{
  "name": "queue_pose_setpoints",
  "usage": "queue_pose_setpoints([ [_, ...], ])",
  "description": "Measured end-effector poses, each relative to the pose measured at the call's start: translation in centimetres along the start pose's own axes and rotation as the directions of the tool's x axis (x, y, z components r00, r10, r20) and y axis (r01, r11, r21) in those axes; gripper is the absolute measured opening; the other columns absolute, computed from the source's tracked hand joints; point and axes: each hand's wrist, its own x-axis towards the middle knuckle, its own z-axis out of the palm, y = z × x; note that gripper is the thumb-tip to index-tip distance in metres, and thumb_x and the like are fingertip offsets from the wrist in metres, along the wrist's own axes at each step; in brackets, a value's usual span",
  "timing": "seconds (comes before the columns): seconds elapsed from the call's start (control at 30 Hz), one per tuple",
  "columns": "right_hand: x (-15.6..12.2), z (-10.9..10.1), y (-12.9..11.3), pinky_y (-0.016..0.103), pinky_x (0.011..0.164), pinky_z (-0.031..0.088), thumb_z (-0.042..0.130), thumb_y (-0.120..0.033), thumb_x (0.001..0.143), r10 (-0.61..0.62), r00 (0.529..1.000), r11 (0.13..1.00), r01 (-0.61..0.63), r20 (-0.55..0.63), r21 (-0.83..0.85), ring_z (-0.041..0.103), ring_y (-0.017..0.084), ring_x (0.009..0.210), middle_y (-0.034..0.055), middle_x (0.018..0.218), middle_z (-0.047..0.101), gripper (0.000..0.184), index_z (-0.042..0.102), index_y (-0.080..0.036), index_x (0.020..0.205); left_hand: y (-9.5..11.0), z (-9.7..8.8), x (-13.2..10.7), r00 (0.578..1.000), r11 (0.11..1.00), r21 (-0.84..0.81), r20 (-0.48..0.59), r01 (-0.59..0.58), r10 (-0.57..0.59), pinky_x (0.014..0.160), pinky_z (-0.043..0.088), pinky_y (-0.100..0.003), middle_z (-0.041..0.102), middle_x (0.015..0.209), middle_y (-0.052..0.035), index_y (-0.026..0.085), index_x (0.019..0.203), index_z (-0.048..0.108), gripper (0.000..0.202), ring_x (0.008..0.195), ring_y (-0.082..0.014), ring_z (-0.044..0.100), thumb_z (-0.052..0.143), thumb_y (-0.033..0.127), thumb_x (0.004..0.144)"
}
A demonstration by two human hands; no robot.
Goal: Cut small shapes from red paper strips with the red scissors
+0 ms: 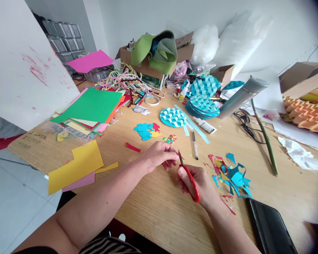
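My right hand (194, 180) is closed around red-handled scissors (192, 183), whose metal blades point up and away from me. Close to the blade tips, my left hand (159, 155) pinches a tiny piece of red paper (179, 154), mostly hidden by the fingers and blades. Just beyond lies a small heap of red, yellow and green paper bits (170, 139). Blue fish cutouts (143, 131) lie behind it, with a red cutout (155, 126) and a yellow cutout (156, 134) beside them. A red paper strip (133, 147) rests left of my left hand.
Blue, red and yellow scraps (235, 176) and a black phone (270, 225) are on the right. A pen (195, 145), a glue tube (205, 125) and a wavy blue paper disc (173, 117) lie ahead. Coloured sheets (90, 106) and yellow paper (79, 165) are left.
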Motion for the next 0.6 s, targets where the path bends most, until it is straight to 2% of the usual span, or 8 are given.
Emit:
queue_pose_setpoints([
  [0.33, 0.10, 0.11, -0.09, 0.017, 0.034, 0.031, 0.064, -0.055, 0.075, 0.009, 1.000, 1.000, -0.009, -0.018, -0.017, 0.046, 0.008, 0.035, -0.0016, 0.046, 0.053, 0.045, 0.051, -0.016, 0.056, 0.06, 0.08, -0.13, 1.000, 0.999, -0.024, 0.002, 0.021, -0.021, 0.035, 0.036, -0.018, 0.059, 0.057, 0.0003, 0.013, 0.067, 0.058, 0.013, 0.043, -0.0076, 0.050, 0.063, 0.023, 0.062],
  [0.6, 0.08, 0.05, -0.02, 0.017, 0.034, 0.032, 0.063, -0.056, 0.075, 0.017, 1.000, 1.000, -0.017, -0.023, -0.021, 0.046, 0.008, 0.035, -0.0014, 0.046, 0.053, 0.046, 0.050, -0.016, 0.056, -0.13, 0.01, -0.03, 1.000, 0.999, -0.017, 0.005, -0.030, 0.030, 0.036, 0.036, -0.018, 0.058, 0.058, 0.0009, 0.014, 0.068, 0.057, 0.016, 0.043, -0.0065, 0.048, 0.065, 0.027, 0.064],
])
